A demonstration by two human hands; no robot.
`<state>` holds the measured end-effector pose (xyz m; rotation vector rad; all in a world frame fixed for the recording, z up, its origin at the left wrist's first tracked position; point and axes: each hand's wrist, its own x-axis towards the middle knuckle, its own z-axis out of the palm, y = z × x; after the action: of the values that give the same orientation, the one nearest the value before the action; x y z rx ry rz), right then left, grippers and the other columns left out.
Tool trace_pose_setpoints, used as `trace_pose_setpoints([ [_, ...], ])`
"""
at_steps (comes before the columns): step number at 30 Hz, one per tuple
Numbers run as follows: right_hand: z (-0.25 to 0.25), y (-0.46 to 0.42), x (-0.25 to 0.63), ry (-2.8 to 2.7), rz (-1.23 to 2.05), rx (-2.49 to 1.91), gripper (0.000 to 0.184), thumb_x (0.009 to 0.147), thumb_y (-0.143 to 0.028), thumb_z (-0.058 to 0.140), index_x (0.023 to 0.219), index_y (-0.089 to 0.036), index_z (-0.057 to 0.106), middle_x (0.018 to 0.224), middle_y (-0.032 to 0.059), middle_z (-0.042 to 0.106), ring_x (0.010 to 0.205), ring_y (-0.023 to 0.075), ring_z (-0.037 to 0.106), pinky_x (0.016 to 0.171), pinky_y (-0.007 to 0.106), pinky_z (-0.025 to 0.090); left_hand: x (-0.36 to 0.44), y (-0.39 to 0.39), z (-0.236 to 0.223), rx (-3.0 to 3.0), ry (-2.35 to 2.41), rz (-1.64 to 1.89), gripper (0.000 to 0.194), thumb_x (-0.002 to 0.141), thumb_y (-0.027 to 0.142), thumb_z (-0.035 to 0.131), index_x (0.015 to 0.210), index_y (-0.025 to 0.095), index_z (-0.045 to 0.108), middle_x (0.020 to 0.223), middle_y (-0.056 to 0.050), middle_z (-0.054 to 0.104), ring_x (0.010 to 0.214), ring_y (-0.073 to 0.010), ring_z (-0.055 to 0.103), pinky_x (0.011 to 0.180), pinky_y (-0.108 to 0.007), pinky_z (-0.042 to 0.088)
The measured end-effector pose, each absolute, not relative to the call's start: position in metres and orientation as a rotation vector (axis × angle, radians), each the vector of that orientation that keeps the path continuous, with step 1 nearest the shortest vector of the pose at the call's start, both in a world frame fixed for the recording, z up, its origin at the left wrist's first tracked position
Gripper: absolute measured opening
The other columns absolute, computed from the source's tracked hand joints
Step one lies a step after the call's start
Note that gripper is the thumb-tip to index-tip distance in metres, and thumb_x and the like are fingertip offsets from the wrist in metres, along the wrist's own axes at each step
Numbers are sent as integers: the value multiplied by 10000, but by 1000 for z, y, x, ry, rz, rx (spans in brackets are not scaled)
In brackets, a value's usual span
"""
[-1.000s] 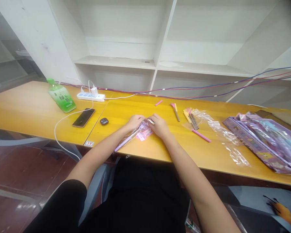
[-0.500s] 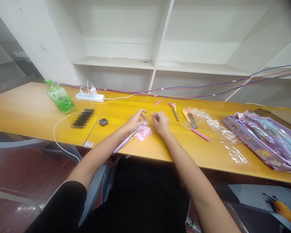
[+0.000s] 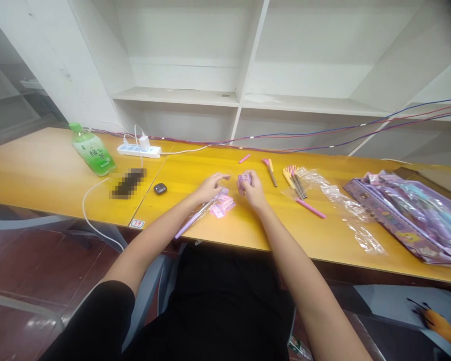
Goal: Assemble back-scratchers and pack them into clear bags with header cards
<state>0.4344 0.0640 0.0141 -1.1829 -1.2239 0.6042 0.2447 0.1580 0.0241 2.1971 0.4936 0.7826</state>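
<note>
Since a moment ago, the right hand (image 3: 252, 191) has turned, so that a small purple patterned packet (image 3: 244, 177) now shows in it, pinched between thumb and fingers. Nearly unmoved, the left hand (image 3: 210, 187) has its fingers spread, pointing toward the right hand. A wrapped purple stick (image 3: 189, 222) lies beside the left hand on its near side, slanting to the edge of the bench (image 3: 199, 164). Pink cards (image 3: 222, 205) lie just nearer than the gap between the 2 hands. Beyond the right hand I see a short pink tube (image 3: 244, 159); to its right are 1 claw-topped stick (image 3: 273, 178), a bunch of similar sticks (image 3: 297, 184), a longer pink tube (image 3: 311, 208) and clear wrappers (image 3: 364, 238). Farther right sits a purple box (image 3: 393, 225) of wrapped pieces. Left of the left hand rests a small black case (image 3: 160, 188), with a green bottle (image 3: 93, 152) well past it.
</note>
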Motion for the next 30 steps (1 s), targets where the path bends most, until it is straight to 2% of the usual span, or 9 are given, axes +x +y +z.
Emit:
trace_pose_setpoints([
  [3,16,64,432,-1205,739,-1092,344,958,-582,640,873,-277,506,762,-21,623,530,149,489,555,328,459,244,157,26,2164,517,774,677,763,26,483,1398,175,661,1375,-103,658,713,-105,557,735,-262,490],
  [6,16,68,433,-1230,721,-1127,387,917,-636,674,913,-260,582,869,12,655,653,176,577,645,358,526,244,155,28,2137,540,781,692,761,34,483,1416,180,652,1384,-101,653,666,-92,513,687,-245,472],
  [10,13,73,440,-1315,362,-1270,489,950,-714,574,889,-238,669,908,39,600,904,225,587,872,419,545,244,153,31,2121,552,792,693,759,42,482,1415,186,650,1372,-91,665,641,-83,485,648,-227,448],
  [13,14,73,445,-1340,203,-1331,526,998,-699,500,857,-232,695,892,38,565,938,227,556,966,442,514,244,151,33,2099,576,791,671,773,54,495,1414,176,651,1344,-92,677,612,-74,460,634,-222,442],
  [16,14,72,444,-1365,235,-1320,481,1014,-655,504,908,-232,707,901,40,602,925,222,576,929,417,521,243,150,35,2053,597,772,665,795,71,515,1438,183,643,1348,-93,680,601,-68,466,637,-223,459],
  [18,13,73,441,-1349,308,-1285,424,992,-633,559,990,-233,698,956,50,655,922,221,610,874,393,533,243,150,35,2019,593,765,660,811,81,528,1455,181,632,1363,-100,683,660,-83,537,693,-231,499],
  [21,11,75,437,-1268,356,-1242,389,923,-607,671,1039,-237,641,986,53,701,898,210,648,826,363,542,243,150,34,1978,570,781,628,834,93,553,1455,157,630,1402,-120,679,901,-144,661,872,-262,546],
  [24,10,77,437,-1208,306,-1238,382,877,-570,739,997,-239,589,951,44,708,882,201,664,833,353,544,244,149,34,1941,549,807,585,853,116,586,1434,151,642,1427,-131,676,1082,-190,683,993,-303,542],
  [30,7,78,442,-1142,277,-1301,422,855,-574,761,993,-245,534,957,46,700,829,194,665,772,346,552,243,145,39,1900,541,811,553,856,141,614,1408,142,655,1312,-131,740,1032,-198,710,976,-336,570],
])
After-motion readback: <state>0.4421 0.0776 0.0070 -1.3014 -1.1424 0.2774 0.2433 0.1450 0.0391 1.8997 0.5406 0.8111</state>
